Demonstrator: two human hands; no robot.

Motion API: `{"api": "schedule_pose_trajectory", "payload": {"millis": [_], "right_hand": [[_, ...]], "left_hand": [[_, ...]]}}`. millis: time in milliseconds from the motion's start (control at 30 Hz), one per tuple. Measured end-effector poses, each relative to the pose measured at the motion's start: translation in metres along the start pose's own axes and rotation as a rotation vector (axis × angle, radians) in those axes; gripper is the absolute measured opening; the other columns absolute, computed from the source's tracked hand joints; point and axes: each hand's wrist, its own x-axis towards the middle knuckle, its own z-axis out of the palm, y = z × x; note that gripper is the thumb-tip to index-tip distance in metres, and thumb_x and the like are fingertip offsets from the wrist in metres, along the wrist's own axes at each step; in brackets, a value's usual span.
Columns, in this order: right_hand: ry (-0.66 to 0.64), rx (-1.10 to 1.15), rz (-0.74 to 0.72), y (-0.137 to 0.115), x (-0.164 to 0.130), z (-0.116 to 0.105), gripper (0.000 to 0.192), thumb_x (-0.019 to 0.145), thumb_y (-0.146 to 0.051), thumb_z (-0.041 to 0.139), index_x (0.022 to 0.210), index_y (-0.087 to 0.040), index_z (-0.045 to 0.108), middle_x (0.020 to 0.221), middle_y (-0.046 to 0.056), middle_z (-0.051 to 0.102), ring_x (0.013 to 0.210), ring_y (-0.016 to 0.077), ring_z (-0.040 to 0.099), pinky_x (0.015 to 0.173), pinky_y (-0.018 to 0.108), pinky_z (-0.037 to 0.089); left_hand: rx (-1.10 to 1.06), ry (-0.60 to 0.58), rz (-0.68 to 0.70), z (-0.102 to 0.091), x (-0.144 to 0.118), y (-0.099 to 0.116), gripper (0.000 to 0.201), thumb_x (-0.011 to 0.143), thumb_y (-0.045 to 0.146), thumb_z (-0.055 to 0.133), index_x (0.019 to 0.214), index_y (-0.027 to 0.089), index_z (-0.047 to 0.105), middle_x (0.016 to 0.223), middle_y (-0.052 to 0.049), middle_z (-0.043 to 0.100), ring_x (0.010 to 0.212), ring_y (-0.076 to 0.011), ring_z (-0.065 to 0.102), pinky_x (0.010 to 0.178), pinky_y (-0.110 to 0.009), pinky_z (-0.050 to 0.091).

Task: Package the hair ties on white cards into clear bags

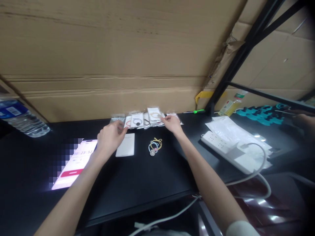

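A row of clear plastic packets (137,121) lies along the back of the black table, with cards and thin bracelets or hair ties inside. My right hand (173,124) pinches the edge of a packet (154,113) with a yellowish loop, on top of the row. My left hand (111,137) is at the row's left end, thumb and bent fingers apart beside a packet with a red loop (127,122); any contact is unclear. Below it lies a white card (126,145), partly behind my hand. Nearer me are yellow and blue cord loops (155,145) with a round silvery charm.
A lit phone (78,164) and a water bottle (23,116) are on the left. To the right are a white power strip (223,147) with cable, white plastic bags (233,131), a yellowish bottle (230,106) and teal objects (261,114). Another person's hand (305,121) shows far right.
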Motion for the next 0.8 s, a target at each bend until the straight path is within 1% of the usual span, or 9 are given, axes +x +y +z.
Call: {"api": "schedule_pose_trajectory", "payload": {"millis": [133, 267, 333, 467, 600, 667, 700, 767, 800], "right_hand": [[0.046, -0.030, -0.043, -0.002, -0.005, -0.002, 0.024, 0.093, -0.045, 0.069, 0.089, -0.023, 0.078, 0.091, 0.007, 0.080, 0.094, 0.0266, 0.076, 0.081, 0.032, 0.052], [0.091, -0.078, -0.023, -0.008, -0.014, -0.009, 0.021, 0.093, -0.043, 0.068, 0.093, -0.024, 0.077, 0.096, 0.010, 0.080, 0.100, 0.0305, 0.075, 0.082, 0.036, 0.051], [0.101, -0.047, -0.020, -0.010, -0.015, -0.013, 0.021, 0.093, -0.042, 0.068, 0.092, -0.023, 0.076, 0.094, 0.010, 0.080, 0.098, 0.0304, 0.075, 0.081, 0.036, 0.050], [0.125, 0.158, -0.029, -0.014, -0.011, -0.014, 0.019, 0.090, -0.038, 0.069, 0.087, -0.020, 0.074, 0.077, 0.006, 0.074, 0.079, 0.0232, 0.070, 0.074, 0.031, 0.047], [0.119, 0.519, -0.123, -0.020, -0.013, -0.012, 0.025, 0.087, -0.045, 0.069, 0.086, -0.020, 0.069, 0.063, -0.002, 0.060, 0.062, 0.0157, 0.054, 0.062, 0.027, 0.040], [0.033, 0.686, -0.183, -0.028, -0.020, -0.013, 0.030, 0.086, -0.050, 0.071, 0.088, -0.021, 0.066, 0.063, -0.004, 0.055, 0.058, 0.0130, 0.047, 0.058, 0.026, 0.037], [-0.049, 0.736, -0.203, -0.032, -0.025, -0.015, 0.033, 0.086, -0.053, 0.071, 0.090, -0.021, 0.065, 0.065, -0.005, 0.054, 0.057, 0.0120, 0.044, 0.056, 0.025, 0.035], [-0.288, 0.742, -0.236, -0.042, -0.037, -0.017, 0.034, 0.087, -0.055, 0.072, 0.093, -0.023, 0.064, 0.068, -0.005, 0.054, 0.056, 0.0107, 0.042, 0.054, 0.024, 0.034], [-0.384, 0.718, -0.270, -0.046, -0.043, -0.018, 0.033, 0.088, -0.054, 0.073, 0.092, -0.022, 0.064, 0.073, -0.004, 0.057, 0.059, 0.0106, 0.045, 0.055, 0.024, 0.036]], "left_hand": [[0.012, -0.004, 0.003, 0.001, 0.000, -0.001, 0.033, 0.095, 0.050, 0.056, 0.112, 0.025, 0.071, 0.108, -0.008, 0.080, 0.102, -0.0352, 0.074, 0.085, -0.045, 0.054], [0.033, -0.006, -0.010, 0.002, 0.000, -0.001, 0.032, 0.095, 0.049, 0.056, 0.110, 0.025, 0.070, 0.109, -0.008, 0.079, 0.103, -0.0364, 0.074, 0.086, -0.045, 0.054], [0.038, -0.003, -0.018, 0.002, 0.000, -0.001, 0.032, 0.094, 0.049, 0.056, 0.110, 0.024, 0.070, 0.111, -0.009, 0.079, 0.104, -0.0374, 0.073, 0.086, -0.046, 0.054], [0.010, 0.021, -0.015, 0.003, 0.000, -0.001, 0.031, 0.094, 0.049, 0.057, 0.107, 0.025, 0.071, 0.111, -0.008, 0.079, 0.102, -0.0361, 0.074, 0.086, -0.046, 0.055], [-0.065, 0.087, 0.027, 0.006, -0.001, -0.002, 0.035, 0.095, 0.054, 0.057, 0.106, 0.025, 0.073, 0.108, -0.007, 0.080, 0.099, -0.0339, 0.074, 0.088, -0.047, 0.056], [-0.148, 0.121, 0.036, 0.008, -0.001, -0.001, 0.040, 0.096, 0.060, 0.056, 0.106, 0.025, 0.073, 0.106, -0.008, 0.080, 0.100, -0.0335, 0.074, 0.092, -0.048, 0.056], [-0.225, 0.121, 0.037, 0.010, -0.001, 0.001, 0.044, 0.096, 0.063, 0.056, 0.108, 0.024, 0.073, 0.106, -0.008, 0.080, 0.101, -0.0327, 0.075, 0.095, -0.048, 0.056], [-0.457, 0.083, 0.041, 0.012, 0.001, 0.004, 0.051, 0.097, 0.066, 0.054, 0.116, 0.022, 0.071, 0.111, -0.010, 0.080, 0.103, -0.0302, 0.075, 0.098, -0.046, 0.057], [-0.592, 0.051, 0.049, 0.014, 0.002, 0.005, 0.053, 0.098, 0.066, 0.054, 0.121, 0.021, 0.069, 0.116, -0.012, 0.079, 0.104, -0.0290, 0.075, 0.097, -0.044, 0.058]]}}
